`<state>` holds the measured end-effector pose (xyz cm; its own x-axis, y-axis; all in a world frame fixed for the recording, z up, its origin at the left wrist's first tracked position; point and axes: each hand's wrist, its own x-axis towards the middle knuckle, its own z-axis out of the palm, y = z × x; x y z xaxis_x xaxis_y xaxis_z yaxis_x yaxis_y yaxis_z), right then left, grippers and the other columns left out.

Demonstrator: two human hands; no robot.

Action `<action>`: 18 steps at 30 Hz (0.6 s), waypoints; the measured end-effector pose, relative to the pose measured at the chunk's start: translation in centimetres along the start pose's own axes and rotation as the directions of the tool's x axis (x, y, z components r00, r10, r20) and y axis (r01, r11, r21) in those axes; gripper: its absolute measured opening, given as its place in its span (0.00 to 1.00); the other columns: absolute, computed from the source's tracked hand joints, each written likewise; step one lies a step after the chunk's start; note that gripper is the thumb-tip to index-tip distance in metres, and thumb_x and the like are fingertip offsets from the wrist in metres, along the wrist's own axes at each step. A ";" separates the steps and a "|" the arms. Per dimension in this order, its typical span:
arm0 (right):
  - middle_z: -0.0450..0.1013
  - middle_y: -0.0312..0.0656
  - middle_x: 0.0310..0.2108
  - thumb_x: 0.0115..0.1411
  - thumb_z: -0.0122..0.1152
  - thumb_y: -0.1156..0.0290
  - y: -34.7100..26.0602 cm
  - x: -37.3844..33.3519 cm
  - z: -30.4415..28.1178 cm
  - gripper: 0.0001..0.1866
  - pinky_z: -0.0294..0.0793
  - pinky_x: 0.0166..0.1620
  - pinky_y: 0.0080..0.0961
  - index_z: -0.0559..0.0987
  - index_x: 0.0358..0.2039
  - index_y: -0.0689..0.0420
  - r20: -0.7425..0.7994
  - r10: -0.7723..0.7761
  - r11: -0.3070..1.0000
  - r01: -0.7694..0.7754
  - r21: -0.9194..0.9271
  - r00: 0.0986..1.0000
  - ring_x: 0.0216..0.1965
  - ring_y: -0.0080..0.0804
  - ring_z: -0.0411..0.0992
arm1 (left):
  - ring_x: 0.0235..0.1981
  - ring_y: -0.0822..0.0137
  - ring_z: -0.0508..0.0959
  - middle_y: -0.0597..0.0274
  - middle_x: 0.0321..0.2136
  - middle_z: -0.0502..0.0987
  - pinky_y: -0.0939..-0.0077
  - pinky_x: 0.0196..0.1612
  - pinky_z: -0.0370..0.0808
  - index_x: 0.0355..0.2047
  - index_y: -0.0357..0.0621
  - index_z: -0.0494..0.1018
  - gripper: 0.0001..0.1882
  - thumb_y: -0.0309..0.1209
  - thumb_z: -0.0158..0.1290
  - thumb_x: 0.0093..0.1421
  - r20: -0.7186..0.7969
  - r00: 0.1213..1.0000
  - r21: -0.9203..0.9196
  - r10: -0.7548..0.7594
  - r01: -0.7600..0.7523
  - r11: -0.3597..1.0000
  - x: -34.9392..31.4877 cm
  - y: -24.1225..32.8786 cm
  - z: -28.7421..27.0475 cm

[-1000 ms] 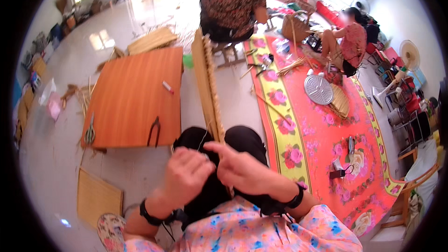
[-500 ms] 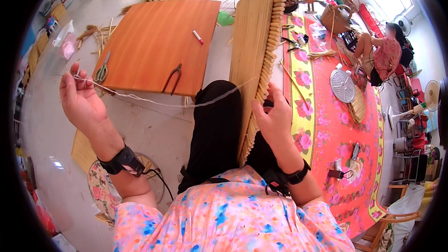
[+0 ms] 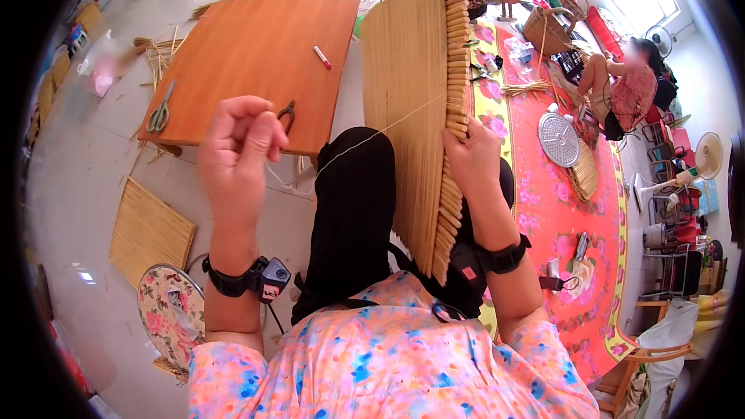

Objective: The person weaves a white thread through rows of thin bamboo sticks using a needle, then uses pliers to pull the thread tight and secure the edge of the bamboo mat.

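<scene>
Tilted upright across my lap is a flat panel of pale straw-like strips (image 3: 407, 70), its right edge lined with a row of thick rounded ends (image 3: 457, 46). My right hand (image 3: 475, 157) grips that edge about midway down, thumb on the near side. A thin white string (image 3: 353, 147) comes out of the panel's face and sags over my black-trousered knee. The string runs toward my left hand (image 3: 242, 143), which is raised left of the panel with its fingers closed on the string. The fingertips partly hide the string's end.
On the wooden table (image 3: 256, 54) ahead lie scissors (image 3: 160, 115), pliers (image 3: 288, 116) and a marker (image 3: 322, 57). A flowered stool (image 3: 161, 306) and another straw panel (image 3: 151, 233) are at my left. On the red floral cloth (image 3: 559, 264) sits a grey perforated disc (image 3: 559, 140). Two people sit nearby.
My left hand has come right and inward, closing from open fingers, and the string hangs slacker. My right hand has taken hold of the panel's edge, and the panel's face has turned more toward me.
</scene>
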<state>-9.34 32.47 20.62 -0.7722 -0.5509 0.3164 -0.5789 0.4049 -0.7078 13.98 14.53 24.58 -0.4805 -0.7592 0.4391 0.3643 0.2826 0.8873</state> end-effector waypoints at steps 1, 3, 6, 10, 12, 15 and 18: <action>0.75 0.54 0.24 0.53 0.61 0.69 -0.8 -0.4 -0.7 0.12 0.73 0.34 0.40 0.78 0.36 0.62 0.033 -0.002 1.000 0.002 0.002 0.999 0.29 0.53 0.75 | 0.22 0.78 0.69 0.64 0.23 0.74 0.86 0.27 0.67 0.39 0.39 0.70 0.04 0.25 0.50 0.65 0.052 0.998 -0.024 -0.026 0.028 0.999 -0.1 -0.2 0.8; 0.76 0.54 0.25 0.53 0.61 0.70 -1.7 -1.7 -1.5 0.12 0.74 0.34 0.37 0.79 0.37 0.62 0.151 0.077 0.997 -0.074 -0.023 0.986 0.30 0.51 0.76 | 0.23 0.78 0.70 0.65 0.23 0.74 0.85 0.27 0.67 0.38 0.39 0.70 0.03 0.25 0.50 0.65 0.157 0.985 -0.067 -0.077 0.088 0.994 -0.4 -0.9 2.3; 0.78 0.51 0.27 0.54 0.60 0.73 0.1 -2.8 -2.1 0.12 0.75 0.35 0.32 0.79 0.38 0.63 0.169 0.131 0.989 -0.140 0.043 0.977 0.29 0.42 0.78 | 0.31 0.75 0.75 0.62 0.30 0.76 0.81 0.38 0.73 0.37 0.39 0.69 0.02 0.23 0.49 0.65 0.349 0.924 -0.056 -0.157 0.187 0.981 -0.7 -3.5 5.6; 0.79 0.42 0.27 0.56 0.59 0.76 -0.4 -2.7 -3.4 0.11 0.74 0.33 0.22 0.79 0.40 0.64 0.184 0.122 0.989 -0.135 0.061 0.975 0.27 0.20 0.75 | 0.39 0.75 0.76 0.56 0.44 0.76 0.80 0.46 0.72 0.37 0.38 0.67 0.02 0.23 0.48 0.65 0.497 0.834 -0.046 -0.240 0.302 0.952 -1.9 -8.3 9.9; 0.78 0.39 0.26 0.56 0.59 0.76 -0.1 -2.7 -3.7 0.11 0.73 0.31 0.20 0.79 0.40 0.64 0.218 0.228 0.961 -0.255 0.107 0.949 0.26 0.17 0.73 | 0.38 0.77 0.74 0.53 0.49 0.75 0.81 0.45 0.71 0.37 0.38 0.66 0.02 0.23 0.48 0.65 0.510 0.834 -0.044 -0.208 0.267 0.963 -2.7 -9.3 11.4; 0.76 0.34 0.24 0.56 0.60 0.76 0.2 -2.8 -3.9 0.11 0.70 0.28 0.17 0.80 0.39 0.65 0.227 0.272 0.916 -0.324 0.237 0.935 0.24 0.13 0.68 | 0.33 0.81 0.69 0.48 0.54 0.72 0.84 0.38 0.68 0.36 0.37 0.65 0.03 0.23 0.48 0.64 0.547 0.803 -0.046 -0.238 0.313 0.949 -3.2 -9.7 12.8; 0.74 0.30 0.22 0.56 0.61 0.74 1.0 -2.2 -4.0 0.10 0.67 0.25 0.17 0.80 0.38 0.65 0.278 0.229 0.925 -0.297 0.235 0.933 0.23 0.11 0.65 | 0.27 0.82 0.64 0.46 0.55 0.71 0.84 0.31 0.65 0.35 0.38 0.64 0.03 0.23 0.47 0.64 0.531 0.820 -0.047 -0.214 0.281 0.959 -3.8 -9.9 13.4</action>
<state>-9.27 36.98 21.78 -0.7800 -0.6243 -0.0426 -0.2445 0.3667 -0.8977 1.51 22.51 15.96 -0.8954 -0.3719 0.2448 0.2521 0.0297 0.9672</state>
